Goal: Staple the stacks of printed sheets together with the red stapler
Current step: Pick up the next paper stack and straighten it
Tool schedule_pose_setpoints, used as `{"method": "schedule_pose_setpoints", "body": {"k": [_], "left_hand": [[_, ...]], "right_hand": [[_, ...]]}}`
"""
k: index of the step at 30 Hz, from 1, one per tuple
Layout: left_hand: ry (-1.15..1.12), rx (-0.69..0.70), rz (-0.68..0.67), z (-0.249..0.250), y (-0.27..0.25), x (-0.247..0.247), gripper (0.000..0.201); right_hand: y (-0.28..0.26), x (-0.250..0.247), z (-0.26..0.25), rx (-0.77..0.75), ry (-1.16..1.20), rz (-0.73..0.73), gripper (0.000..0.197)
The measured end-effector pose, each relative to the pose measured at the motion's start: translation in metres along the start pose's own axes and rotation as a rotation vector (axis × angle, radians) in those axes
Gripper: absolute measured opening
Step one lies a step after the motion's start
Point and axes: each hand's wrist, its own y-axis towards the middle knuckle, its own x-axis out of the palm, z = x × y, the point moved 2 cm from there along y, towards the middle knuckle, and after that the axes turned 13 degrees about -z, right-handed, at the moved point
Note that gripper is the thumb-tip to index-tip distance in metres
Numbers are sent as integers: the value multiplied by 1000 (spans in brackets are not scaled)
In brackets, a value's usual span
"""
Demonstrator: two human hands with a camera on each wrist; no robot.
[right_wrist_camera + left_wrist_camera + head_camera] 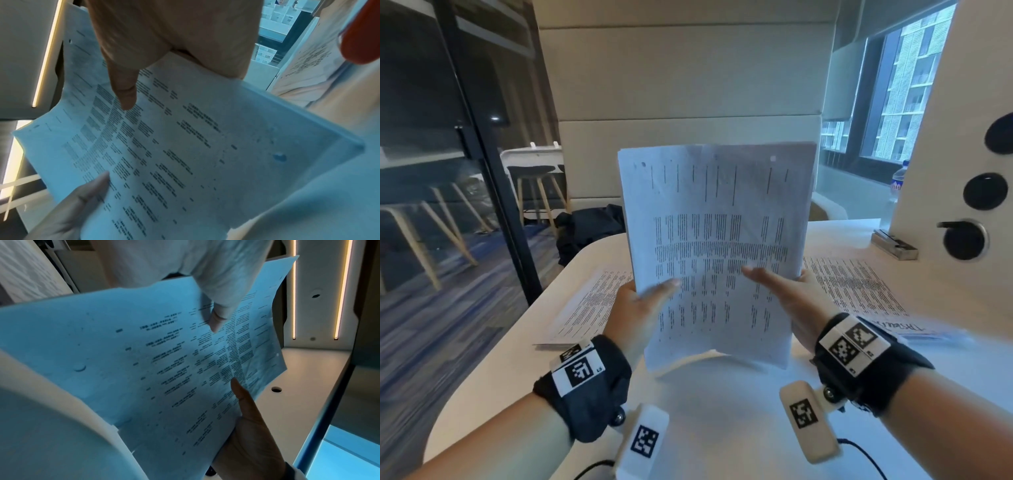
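two hands, one upright stack of sheets
head view: left hand [640, 308] and right hand [791, 301] grip the stack of printed sheets [719, 246] at its sides, thumbs in front, bottom edge on the tabletop [722, 428]. left wrist view: both thumbs press the print. right wrist view: something red [362, 32], maybe the stapler, at the right edge.

Printed stack [717, 246] held upright above table, red stapler [362, 30] beside

Dim, window-lit [904, 89] scene; wrist views blue-tinted, blurred, warped at the edges.
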Motion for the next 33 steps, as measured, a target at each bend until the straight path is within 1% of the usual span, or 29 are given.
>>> {"method": "schedule_pose_setpoints", "body": {"k": [2,3,4,5,6,8,10,11,13,14,15,17,18,19,21,23,24,25,27,29,30,32,33], "left_hand": [[29,-6,-37,-6,-3,0,15],[32,-14,-42,-10,-5,0,18],[24,-21,-28,-13,-6,0,20],[19,-22,3,-16,-6,-2,20],[19,-22,31,-17,-5,-5,18],[25,-32,59,-15,-4,-10,10],[27,-38,66,-15,-2,-14,5],[23,-43,70,-15,-2,-16,4],[3,-59,62,-14,-1,-19,7],[-6,-69,53,-14,-1,-20,7],[-10,-78,49,-14,-2,-21,7],[-9,-87,57,-14,-3,-21,5],[-6,-92,67,-15,-3,-21,4],[-4,-99,72,-15,-4,-21,5],[-16,-114,54,-14,-5,-20,6],[-34,-126,38,-13,-7,-20,11],[-37,-116,33,-12,-7,-19,19],[-30,-103,33,-11,-7,-20,29],[-14,-90,18,-7,-8,-17,44],[-6,-103,3,-5,-8,-15,43],[-13,-115,-4,-4,-8,-13,39],[-4,-115,-37,1,-11,-7,31],[18,-102,-60,3,-12,-2,30]], "right_hand": [[0,-3,6,39,-94,-19,66],[-1,-5,8,62,-164,-37,66],[-2,-7,9,74,-232,-55,54],[-5,-9,8,80,-303,-67,37],[-6,-11,4,85,-377,-89,27],[-9,-17,-7,87,-531,-172,27],[-9,-26,-17,127,-773,-295,36],[-9,-34,-19,198,-959,-325,45],[-11,-50,-21,411,-1375,-301,62],[-13,-57,-21,509,-1536,-294,66],[-17,-62,-20,602,-1655,-312,65],[-23,-67,-12,745,-1783,-393,54],[-24,-70,-7,768,-1805,-420,45],[-25,-72,-5,764,-1810,-425,36],[-23,-79,-2,730,-1767,-412,27],[-18,-85,-4,667,-1670,-371,23],[-15,-83,-9,607,-1582,-322,21],[-13,-79,-18,528,-1450,-258,23],[-10,-67,-43,324,-1084,-90,36],[-10,-51,-73,41,-799,109,44],[-10,-43,-89,-144,-669,206,42],[-15,-21,-119,-557,-381,333,27],[-15,-10,-132,-754,-303,345,17]]}}
